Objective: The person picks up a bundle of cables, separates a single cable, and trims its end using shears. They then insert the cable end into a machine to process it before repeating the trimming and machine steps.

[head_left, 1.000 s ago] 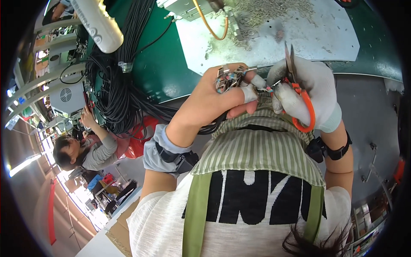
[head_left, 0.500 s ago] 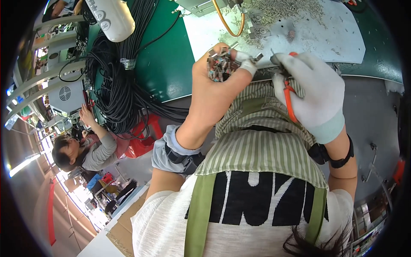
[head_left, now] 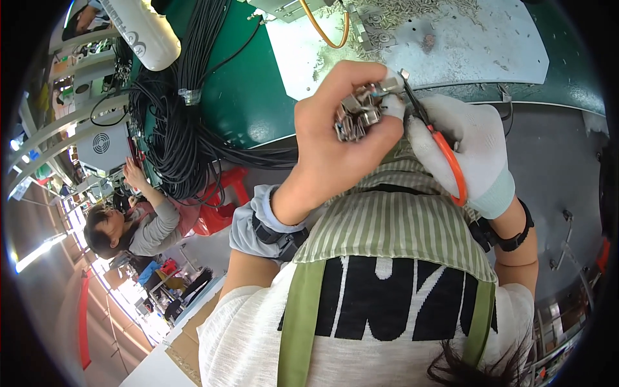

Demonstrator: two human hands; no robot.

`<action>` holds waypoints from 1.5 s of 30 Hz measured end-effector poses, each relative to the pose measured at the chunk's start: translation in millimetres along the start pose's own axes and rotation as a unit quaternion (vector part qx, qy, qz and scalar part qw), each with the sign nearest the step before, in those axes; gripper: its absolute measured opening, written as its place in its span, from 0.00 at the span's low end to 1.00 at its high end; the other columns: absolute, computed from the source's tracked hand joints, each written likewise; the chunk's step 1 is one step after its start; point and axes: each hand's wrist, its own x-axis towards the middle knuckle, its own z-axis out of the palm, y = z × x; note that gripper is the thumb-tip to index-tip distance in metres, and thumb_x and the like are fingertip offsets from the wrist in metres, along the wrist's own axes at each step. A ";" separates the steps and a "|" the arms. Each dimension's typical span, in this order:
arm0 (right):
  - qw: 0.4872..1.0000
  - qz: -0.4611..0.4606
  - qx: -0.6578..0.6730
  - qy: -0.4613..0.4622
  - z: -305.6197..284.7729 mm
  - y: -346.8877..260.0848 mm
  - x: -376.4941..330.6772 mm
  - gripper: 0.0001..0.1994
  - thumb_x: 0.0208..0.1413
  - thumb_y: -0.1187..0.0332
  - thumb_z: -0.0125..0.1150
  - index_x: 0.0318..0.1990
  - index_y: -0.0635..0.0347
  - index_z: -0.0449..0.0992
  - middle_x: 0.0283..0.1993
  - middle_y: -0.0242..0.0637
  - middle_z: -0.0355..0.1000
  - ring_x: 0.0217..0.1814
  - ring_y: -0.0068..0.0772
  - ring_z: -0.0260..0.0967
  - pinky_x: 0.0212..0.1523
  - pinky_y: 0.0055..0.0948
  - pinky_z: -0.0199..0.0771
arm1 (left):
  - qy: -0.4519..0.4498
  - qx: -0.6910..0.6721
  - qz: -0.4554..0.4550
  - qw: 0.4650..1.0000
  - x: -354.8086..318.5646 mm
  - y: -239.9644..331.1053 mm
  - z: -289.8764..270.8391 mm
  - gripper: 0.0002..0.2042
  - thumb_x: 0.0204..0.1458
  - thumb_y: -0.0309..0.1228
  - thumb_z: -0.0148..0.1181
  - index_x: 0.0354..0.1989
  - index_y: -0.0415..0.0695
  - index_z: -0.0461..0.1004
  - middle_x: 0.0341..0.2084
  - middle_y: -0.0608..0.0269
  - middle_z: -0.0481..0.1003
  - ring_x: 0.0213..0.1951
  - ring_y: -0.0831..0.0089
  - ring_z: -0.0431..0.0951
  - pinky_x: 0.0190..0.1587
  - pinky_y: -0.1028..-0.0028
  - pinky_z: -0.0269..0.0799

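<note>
My left hand [head_left: 329,145] is closed around a bundle of small metal connectors [head_left: 356,116], their shiny shells bunched between fingers and palm. White covers wrap its thumb tip and a fingertip. My right hand [head_left: 474,138], in a white glove, grips a pair of orange-handled pliers [head_left: 453,169]. Their dark, slim jaws point up and left beside the bundle, near my left fingertips. A small bright metal piece shows at the tip of the jaws; whether it is held there I cannot tell.
A white board [head_left: 464,68] scattered with small metal pieces [head_left: 412,16] lies on the green table [head_left: 248,97]. Coiled black cables [head_left: 164,129] hang over the table's left side. A red stool [head_left: 216,216] stands below. Another person [head_left: 145,229] works at the far left.
My left hand has turned, bringing the connectors round to the right and closer to me. The pliers now point up beside my left fingertips, with more of the orange handle showing.
</note>
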 end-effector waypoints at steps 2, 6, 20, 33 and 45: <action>1.000 -0.004 -0.008 0.008 3.1 0.8 -0.1 0.07 0.50 0.66 0.62 0.29 0.60 0.74 0.20 0.43 0.65 0.18 0.44 0.64 0.21 0.31 0.64 | -0.023 0.038 0.063 0.997 1.1 -1.4 -4.2 0.12 0.44 0.15 0.59 0.38 0.36 0.70 0.31 0.69 0.73 0.32 0.87 0.70 0.34 0.85 0.67; 0.999 -0.026 -0.009 0.016 1.5 0.9 0.3 0.06 0.50 0.66 0.62 0.30 0.59 0.75 0.20 0.43 0.65 0.19 0.44 0.64 0.21 0.31 0.64 | -0.119 0.036 0.045 0.991 6.8 2.3 -12.0 0.11 0.44 0.15 0.60 0.37 0.37 0.71 0.30 0.69 0.74 0.31 0.88 0.70 0.34 0.86 0.66; 0.952 -0.118 -0.269 0.087 6.0 9.2 4.6 0.05 0.51 0.67 0.60 0.32 0.56 0.76 0.20 0.41 0.69 0.20 0.40 0.67 0.22 0.29 0.67 | 0.001 -0.032 -0.104 0.994 3.3 -7.8 -1.5 0.07 0.45 0.17 0.63 0.30 0.37 0.71 0.21 0.72 0.72 0.23 0.88 0.67 0.25 0.85 0.63; 0.998 -0.032 -0.001 -0.050 -13.5 35.0 2.5 0.12 0.57 0.64 0.56 0.33 0.66 0.74 0.16 0.32 0.65 0.14 0.20 0.62 0.18 0.24 0.61 | -0.052 -0.240 -0.385 0.890 9.8 -23.8 -37.5 0.03 0.51 0.24 0.57 0.27 0.41 0.71 0.15 0.76 0.62 0.16 0.87 0.55 0.18 0.81 0.46; 0.978 0.136 0.137 -0.075 -32.7 23.2 77.3 0.14 0.57 0.61 0.56 0.32 0.66 0.73 0.16 0.34 0.65 0.14 0.21 0.65 0.15 0.22 0.63 | -0.102 -0.239 -0.313 0.914 74.7 -36.6 -26.8 0.05 0.47 0.24 0.60 0.30 0.42 0.69 0.18 0.72 0.65 0.17 0.85 0.59 0.20 0.81 0.52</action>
